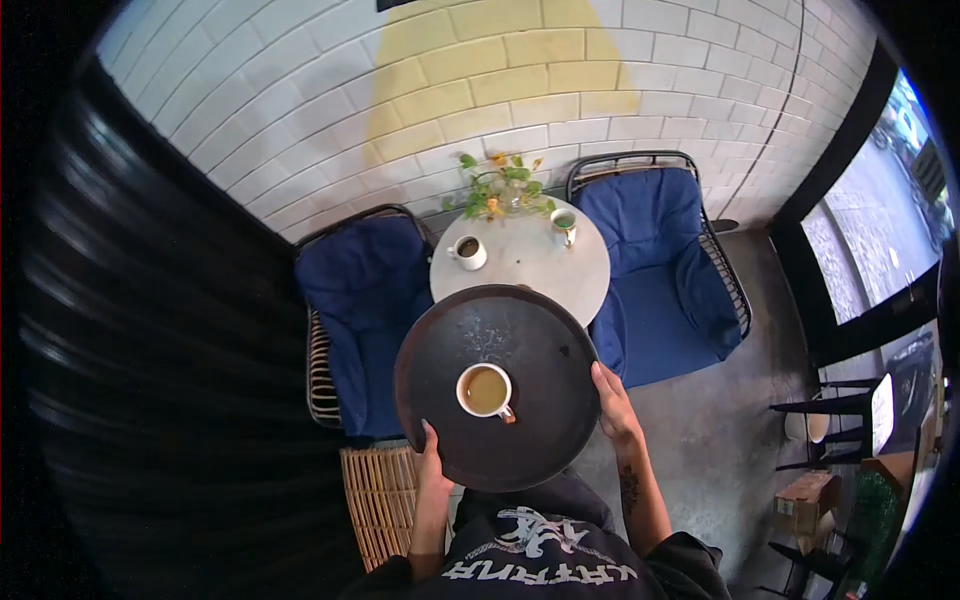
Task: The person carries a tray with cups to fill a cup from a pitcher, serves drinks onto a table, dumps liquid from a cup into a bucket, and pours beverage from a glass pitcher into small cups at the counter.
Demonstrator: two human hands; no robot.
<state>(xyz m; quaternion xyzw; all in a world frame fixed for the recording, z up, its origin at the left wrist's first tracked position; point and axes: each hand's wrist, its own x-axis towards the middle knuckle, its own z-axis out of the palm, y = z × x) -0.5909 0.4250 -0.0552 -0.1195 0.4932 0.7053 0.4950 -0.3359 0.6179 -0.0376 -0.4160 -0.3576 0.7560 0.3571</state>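
Note:
A round dark serving tray (530, 440) is held level in front of my body. My left hand (432, 466) grips its lower left rim, thumb on top. On the right rim, my right hand (613, 402) closes around the edge, also with the thumb up. A white cup (485, 390) of light brown drink stands on the tray left of the middle, its handle toward the lower right. Beyond the tray is a round pale table (520, 265), partly covered by it. It bears a white mug (468, 253) with dark contents and another mug (564, 226) with a greenish inside.
A vase of flowers (505, 188) stands at the table's back, against the brick wall. Blue-cushioned chairs flank the table, one on the left (365, 300) and one on the right (650, 270). A wicker piece (380, 505) is at lower left; a cardboard box (806, 500) lies lower right.

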